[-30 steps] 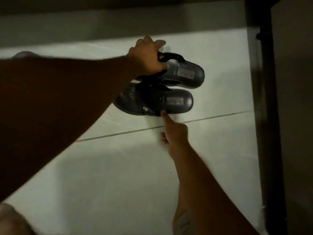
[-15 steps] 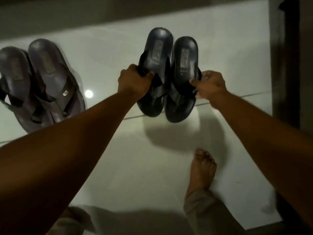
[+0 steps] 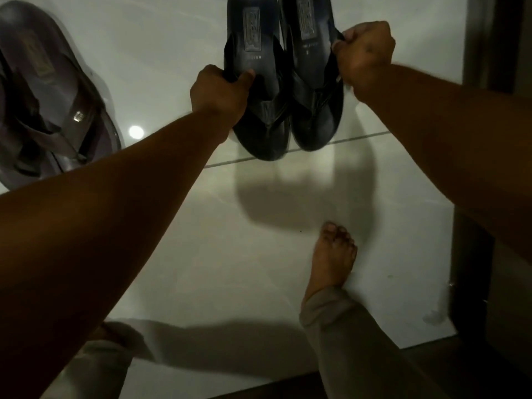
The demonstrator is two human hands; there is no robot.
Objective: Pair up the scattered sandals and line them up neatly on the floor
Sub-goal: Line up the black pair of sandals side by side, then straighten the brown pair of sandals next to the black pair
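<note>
Two black thong sandals sit side by side at the top centre, toes toward me. My left hand [image 3: 220,92] grips the left edge and strap of the left black sandal [image 3: 253,53]. My right hand [image 3: 364,53] is closed on the right strap of the right black sandal [image 3: 309,67]. Their soles touch along the inner edges. Whether they rest on the white tiled floor [image 3: 230,254] or hang just above it is unclear; a shadow falls below them. At the far left lies a dark brown strapped sandal [image 3: 49,90] with a small metal buckle, partly cut off by the frame.
My bare right foot [image 3: 334,257] stands on the tile below the black pair, trouser cuff above the ankle. A dark door frame or post [image 3: 495,38] runs down the right side. A grout line crosses the floor under the sandal toes. A light reflection shines near the brown sandal.
The black pair went from lying crosswise to standing lengthwise side by side, one hand on each. The view has since closed in and the brown sandals slid toward the left edge.
</note>
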